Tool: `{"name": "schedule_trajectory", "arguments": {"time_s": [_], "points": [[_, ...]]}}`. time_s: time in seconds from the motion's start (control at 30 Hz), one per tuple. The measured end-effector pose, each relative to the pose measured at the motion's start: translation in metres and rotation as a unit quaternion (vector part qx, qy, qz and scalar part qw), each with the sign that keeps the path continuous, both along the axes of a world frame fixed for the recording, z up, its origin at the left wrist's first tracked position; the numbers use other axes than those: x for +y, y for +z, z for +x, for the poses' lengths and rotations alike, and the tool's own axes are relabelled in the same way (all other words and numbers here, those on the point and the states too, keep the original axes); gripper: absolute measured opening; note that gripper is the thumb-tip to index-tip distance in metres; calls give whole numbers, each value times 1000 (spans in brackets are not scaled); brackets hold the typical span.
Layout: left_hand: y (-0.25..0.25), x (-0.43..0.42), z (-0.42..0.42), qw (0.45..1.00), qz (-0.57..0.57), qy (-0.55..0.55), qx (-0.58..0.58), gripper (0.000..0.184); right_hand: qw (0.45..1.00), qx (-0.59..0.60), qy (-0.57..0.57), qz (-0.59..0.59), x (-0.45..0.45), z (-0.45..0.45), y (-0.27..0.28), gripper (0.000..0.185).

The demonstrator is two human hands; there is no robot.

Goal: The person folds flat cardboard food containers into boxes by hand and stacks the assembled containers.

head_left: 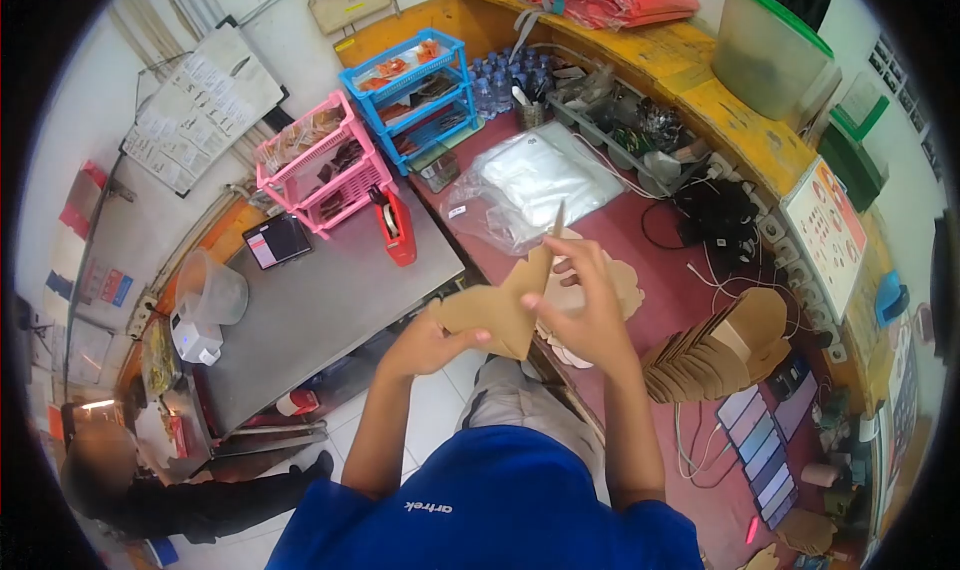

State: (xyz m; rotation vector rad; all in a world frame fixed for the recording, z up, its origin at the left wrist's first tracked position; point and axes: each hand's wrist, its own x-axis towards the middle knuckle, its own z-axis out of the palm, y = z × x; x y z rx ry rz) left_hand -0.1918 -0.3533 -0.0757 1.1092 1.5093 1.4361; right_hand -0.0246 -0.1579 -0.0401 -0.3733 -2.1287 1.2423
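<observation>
A brown cardboard food box (490,310), partly folded with its flaps raised, is held up in front of me between both hands. My left hand (428,342) grips its left side, thumb lying on the inner face. Around the right-hand flap, my right hand (585,295) has its fingers and thumb closed on the card. Below and behind my right hand, light-brown flat card blanks (625,288) lie on the red table. A long row of nested brown cardboard boxes (715,355) stands to the right of that hand.
Clear plastic bags (545,180) lie at the back of the red table (665,460). Pink baskets (325,165), blue racks (415,95) and a red tape dispenser (393,228) stand to the left. Several phones (757,455) and loose cables are at right. Another person (150,480) is at lower left.
</observation>
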Motion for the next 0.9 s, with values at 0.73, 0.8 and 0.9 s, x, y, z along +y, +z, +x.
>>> {"name": "schedule_trajectory", "arguments": {"time_s": [0.73,0.8,0.9], "points": [[33,48,21,980,4,73,183,17,991,-36,-8,127,-1,-3,23,23],[23,49,20,983,37,133,119,15,999,26,-2,34,-9,-2,17,33],[22,48,23,983,49,124,128,10,999,23,-1,47,-16,1,-2,38]]}}
